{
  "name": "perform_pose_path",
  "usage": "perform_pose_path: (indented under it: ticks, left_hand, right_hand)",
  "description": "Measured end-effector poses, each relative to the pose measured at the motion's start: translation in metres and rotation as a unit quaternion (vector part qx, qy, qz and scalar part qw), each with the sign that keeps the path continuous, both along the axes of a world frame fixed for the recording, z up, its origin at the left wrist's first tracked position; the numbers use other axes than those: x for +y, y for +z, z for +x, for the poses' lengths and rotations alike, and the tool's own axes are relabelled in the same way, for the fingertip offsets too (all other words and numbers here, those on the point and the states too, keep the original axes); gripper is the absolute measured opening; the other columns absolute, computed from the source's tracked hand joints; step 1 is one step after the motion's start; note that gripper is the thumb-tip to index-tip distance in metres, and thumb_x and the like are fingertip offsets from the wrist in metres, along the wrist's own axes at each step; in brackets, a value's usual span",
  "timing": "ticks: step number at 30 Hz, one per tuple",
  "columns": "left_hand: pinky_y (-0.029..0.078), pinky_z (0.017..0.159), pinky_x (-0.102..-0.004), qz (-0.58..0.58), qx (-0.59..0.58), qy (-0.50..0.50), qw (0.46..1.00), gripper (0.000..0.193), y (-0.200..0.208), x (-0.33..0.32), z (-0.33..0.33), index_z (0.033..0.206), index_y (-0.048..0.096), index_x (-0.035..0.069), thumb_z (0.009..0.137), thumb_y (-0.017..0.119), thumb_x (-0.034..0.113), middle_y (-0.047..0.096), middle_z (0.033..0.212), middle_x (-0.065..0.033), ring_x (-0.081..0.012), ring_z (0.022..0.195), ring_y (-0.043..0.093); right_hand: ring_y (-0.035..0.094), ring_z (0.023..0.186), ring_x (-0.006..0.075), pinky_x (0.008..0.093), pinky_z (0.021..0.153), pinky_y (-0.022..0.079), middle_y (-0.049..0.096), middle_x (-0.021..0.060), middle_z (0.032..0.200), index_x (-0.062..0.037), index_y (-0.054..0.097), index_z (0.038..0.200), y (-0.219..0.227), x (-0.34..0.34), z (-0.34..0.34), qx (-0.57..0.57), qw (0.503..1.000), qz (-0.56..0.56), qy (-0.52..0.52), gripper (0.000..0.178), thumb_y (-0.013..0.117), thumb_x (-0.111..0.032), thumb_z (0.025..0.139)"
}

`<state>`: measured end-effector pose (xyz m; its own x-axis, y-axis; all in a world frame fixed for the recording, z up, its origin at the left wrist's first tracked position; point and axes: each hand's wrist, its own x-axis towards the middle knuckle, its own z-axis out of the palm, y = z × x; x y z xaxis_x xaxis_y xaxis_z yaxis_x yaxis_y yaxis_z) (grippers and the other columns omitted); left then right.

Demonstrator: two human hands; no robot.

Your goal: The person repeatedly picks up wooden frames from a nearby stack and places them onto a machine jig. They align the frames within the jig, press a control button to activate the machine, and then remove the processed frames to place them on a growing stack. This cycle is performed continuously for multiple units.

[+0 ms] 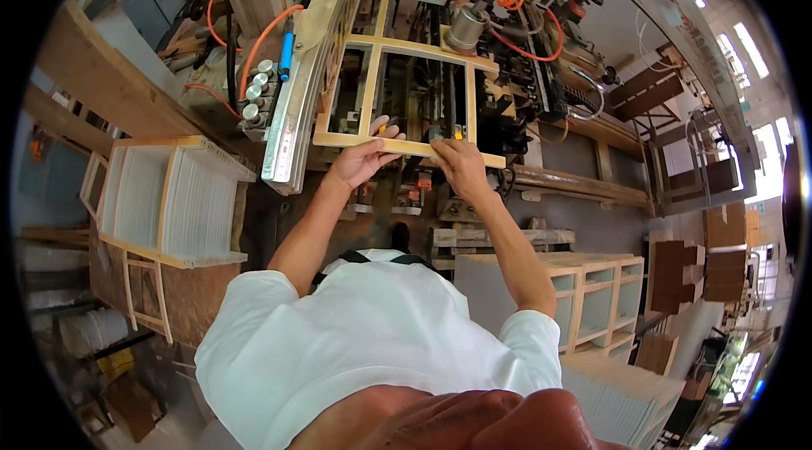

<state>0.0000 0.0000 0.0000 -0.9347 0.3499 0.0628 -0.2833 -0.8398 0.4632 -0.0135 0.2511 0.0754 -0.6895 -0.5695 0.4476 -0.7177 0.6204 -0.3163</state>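
Observation:
A pale wooden frame (410,147) with crossbars lies across the machine in front of me, its near rail toward my body. My left hand (362,161) is closed on that rail left of the middle, thumb on the near side and fingers reaching over inside the frame. Farther right, my right hand (461,167) grips the same rail, its fingers bent over the top and the thumb out of sight. Small yellow pieces show beside the fingers of both hands; their kind is too small to make out.
A metal-edged beam (292,112) runs along the frame's left side, with round silver knobs (256,93) beyond it. A metal cylinder (465,30) stands over the frame's far right. Stacked frames (165,200) lie at my left, more stacked frames (592,298) at my right.

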Motion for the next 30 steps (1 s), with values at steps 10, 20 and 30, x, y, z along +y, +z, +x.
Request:
perform_pose_path:
  ticks: [10,20,30]
  left_hand:
    - [0.039,0.108,-0.0468,-0.004,-0.124,0.147,0.981,0.03,0.015,0.021,-0.09,0.12,0.047,-0.003,0.098,0.049,0.018,0.054,0.125,-0.0179,-0.0304,0.124,0.049]
    - [0.027,0.114,-0.0473,-0.01,-0.144,0.242,0.959,0.05,0.049,0.026,-0.181,0.134,0.029,-0.012,0.097,0.047,0.015,0.023,0.147,-0.0275,-0.0377,0.138,0.026]
    - [0.029,0.111,-0.0505,-0.051,-0.164,0.238,0.956,0.055,0.037,0.038,-0.204,0.138,0.028,-0.008,0.096,0.051,0.02,0.023,0.149,-0.0243,-0.0379,0.137,0.028]
  right_hand:
    - [0.057,0.088,0.0316,0.0414,0.077,0.046,0.064,0.0123,0.096,-0.0015,0.063,0.106,0.003,-0.009,-0.103,0.092,0.995,0.02,0.017,0.031,0.07,-0.008,0.076]
    - [0.055,0.099,0.0268,0.0384,0.088,0.04,0.065,0.0069,0.089,-0.0053,0.065,0.091,0.018,-0.052,-0.234,0.269,0.94,0.203,0.054,0.019,0.062,-0.006,0.072]
    - [0.058,0.093,0.0241,0.0362,0.085,0.04,0.067,0.0094,0.085,-0.0053,0.065,0.082,0.016,-0.069,-0.283,0.261,0.933,0.222,0.112,0.011,0.059,-0.009,0.073]
